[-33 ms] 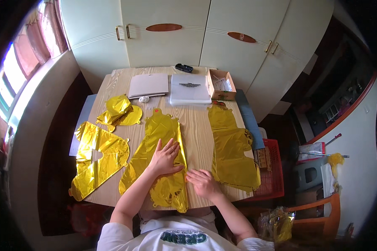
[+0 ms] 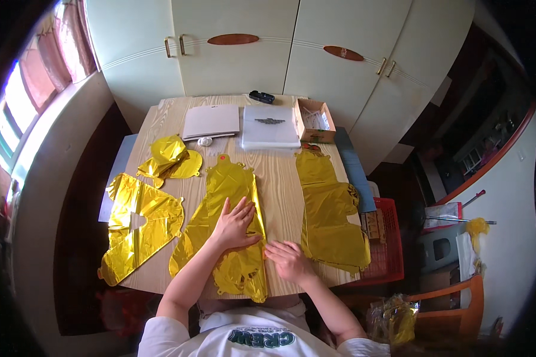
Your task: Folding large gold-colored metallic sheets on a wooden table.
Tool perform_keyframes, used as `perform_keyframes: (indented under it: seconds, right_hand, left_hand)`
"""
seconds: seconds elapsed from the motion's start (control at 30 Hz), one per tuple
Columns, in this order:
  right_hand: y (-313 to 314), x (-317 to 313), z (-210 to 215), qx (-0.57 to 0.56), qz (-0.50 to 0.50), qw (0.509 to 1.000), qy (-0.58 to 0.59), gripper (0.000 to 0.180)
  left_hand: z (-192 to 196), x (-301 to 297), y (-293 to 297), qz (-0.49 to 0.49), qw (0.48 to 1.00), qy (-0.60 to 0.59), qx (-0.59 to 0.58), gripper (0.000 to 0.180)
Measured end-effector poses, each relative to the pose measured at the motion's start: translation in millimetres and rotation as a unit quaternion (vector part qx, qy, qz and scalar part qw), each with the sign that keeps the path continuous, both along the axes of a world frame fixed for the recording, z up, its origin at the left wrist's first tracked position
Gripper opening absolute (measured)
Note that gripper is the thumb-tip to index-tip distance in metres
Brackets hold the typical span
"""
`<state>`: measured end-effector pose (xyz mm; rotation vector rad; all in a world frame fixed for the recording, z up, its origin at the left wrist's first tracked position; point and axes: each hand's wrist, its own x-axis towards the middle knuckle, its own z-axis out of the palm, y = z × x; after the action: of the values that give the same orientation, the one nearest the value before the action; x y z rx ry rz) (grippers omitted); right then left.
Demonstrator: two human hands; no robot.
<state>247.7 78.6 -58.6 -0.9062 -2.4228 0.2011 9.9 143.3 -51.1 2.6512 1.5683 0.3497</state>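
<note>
A flat, uninflated gold foil balloon (image 2: 227,181) lies lengthwise on the table in front of me, its lower part folded and crinkled, with a small red spot at its far tip. My left hand (image 2: 234,228) rests palm down on its middle, fingers spread. Beside its right edge lies my right hand (image 2: 288,260), fingers stretched out and fingertips touching the foil's border. Two more gold foil pieces, a crumpled one (image 2: 171,157) and a flat one (image 2: 152,223), are to the left. Another folded gold foil balloon (image 2: 327,205) lies on the right.
Along the table's far side are a stack of grey-white cardboard sheets (image 2: 211,122), clear plastic bags (image 2: 272,135), a small cardboard box (image 2: 317,132) and a black object (image 2: 261,97). A white roll (image 2: 205,141) sits before the sheets. A red basket (image 2: 393,250) stands off the right edge.
</note>
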Motion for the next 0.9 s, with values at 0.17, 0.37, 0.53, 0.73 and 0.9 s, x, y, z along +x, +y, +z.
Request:
perform_keyframes:
  seconds: [0.17, 0.37, 0.53, 0.73, 0.9]
  right_hand:
    - [0.2, -0.4, -0.3, -0.007, -0.008, 1.000, 0.001, 0.023]
    - [0.7, -0.5, -1.1, -0.012, -0.012, 1.000, 0.016, 0.023]
    - [0.6, -0.4, -5.8, -0.008, -0.015, 0.999, 0.027, 0.025]
    - [0.7, 0.2, -4.4, -0.019, -0.006, 0.999, 0.036, 0.023]
    - [0.6, -0.3, -1.0, -0.011, -0.014, 0.999, 0.037, 0.020]
  left_hand:
    - [11.0, 5.2, -4.0, -0.037, 0.999, -0.015, 0.024, 0.069]
    - [35.4, 24.5, -36.8, -0.159, 0.986, -0.017, -0.046, 0.032]
    - [32.7, 27.7, -46.9, -0.163, 0.985, -0.044, 0.021, 0.026]
    - [32.8, 34.1, -41.8, -0.150, 0.987, -0.013, 0.050, 0.017]
    - [35.2, 40.8, -35.9, -0.093, 0.994, 0.052, 0.035, 0.015]
